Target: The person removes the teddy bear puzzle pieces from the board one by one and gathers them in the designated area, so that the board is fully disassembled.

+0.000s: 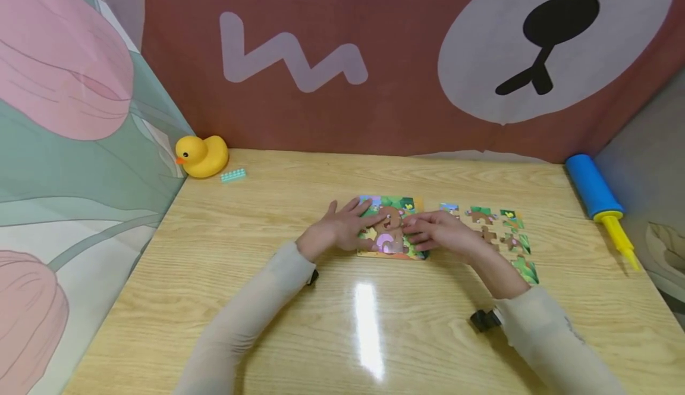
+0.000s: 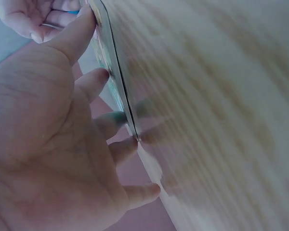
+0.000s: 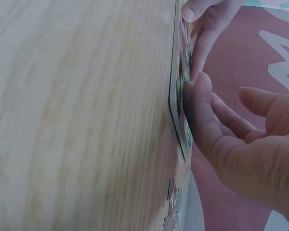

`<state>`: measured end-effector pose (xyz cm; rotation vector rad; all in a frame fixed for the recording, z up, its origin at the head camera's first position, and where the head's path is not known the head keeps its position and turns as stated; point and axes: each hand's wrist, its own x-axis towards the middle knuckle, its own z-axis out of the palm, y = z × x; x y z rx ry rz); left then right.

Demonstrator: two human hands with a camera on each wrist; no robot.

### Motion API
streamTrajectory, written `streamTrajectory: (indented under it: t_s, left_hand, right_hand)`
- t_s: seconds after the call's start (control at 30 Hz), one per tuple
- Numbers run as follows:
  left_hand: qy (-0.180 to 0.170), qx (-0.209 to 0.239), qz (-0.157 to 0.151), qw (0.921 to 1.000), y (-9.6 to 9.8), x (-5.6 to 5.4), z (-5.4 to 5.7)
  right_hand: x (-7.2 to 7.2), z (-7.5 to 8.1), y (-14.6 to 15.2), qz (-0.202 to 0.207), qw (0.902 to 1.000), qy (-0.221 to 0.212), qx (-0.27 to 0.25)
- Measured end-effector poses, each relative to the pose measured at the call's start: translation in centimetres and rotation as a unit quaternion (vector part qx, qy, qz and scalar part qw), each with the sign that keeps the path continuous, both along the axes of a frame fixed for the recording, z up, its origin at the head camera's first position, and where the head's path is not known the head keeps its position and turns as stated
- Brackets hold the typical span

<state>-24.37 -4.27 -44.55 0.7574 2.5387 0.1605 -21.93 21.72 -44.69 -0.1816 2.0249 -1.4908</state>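
A small jigsaw puzzle point(image 1: 394, 246) with a brown bear picture lies in its flat tray on the table. My left hand point(image 1: 348, 229) rests on its left side with fingers spread, and the left wrist view shows fingertips along the thin tray edge point(image 2: 119, 62). From the right, my right hand point(image 1: 443, 232) touches the puzzle's right part with its fingertips, fingers lightly bent. In the right wrist view one fingertip point(image 3: 202, 83) presses at the board's surface, close to the left hand point(image 3: 212, 33). The fingers cover parts of the picture.
Several loose puzzle pieces point(image 1: 524, 269) lie right of the tray, partly behind the right forearm. A yellow rubber duck point(image 1: 203, 156) and a mint toy brick point(image 1: 233, 175) sit at the back left. A blue and yellow pump point(image 1: 595, 188) lies at the right edge.
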Motion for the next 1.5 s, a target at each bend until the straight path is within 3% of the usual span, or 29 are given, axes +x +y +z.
streamTrajectory:
  t_s: [0.43, 0.87, 1.2, 1.5]
  left_hand:
    - [-0.007, -0.019, 0.015, 0.9997, 0.3, 0.4, 0.3]
    - [-0.007, -0.036, 0.015, 0.9992, 0.5, 0.2, 0.5]
    - [-0.012, -0.063, 0.018, 0.9978, 1.3, 0.2, 0.7]
    - [-0.004, -0.055, 0.021, 0.9983, 1.2, 0.4, 0.7]
  right_hand:
    - [0.1, -0.4, -1.6, 0.018, 0.9961, 0.051, 0.069]
    - [0.6, -0.9, -2.5, 0.004, 0.9988, 0.038, 0.032]
    - [0.9, -0.5, 0.6, -0.029, 0.9996, 0.002, 0.002]
    - [1.7, -0.6, 3.6, -0.057, 0.9979, -0.021, -0.020]
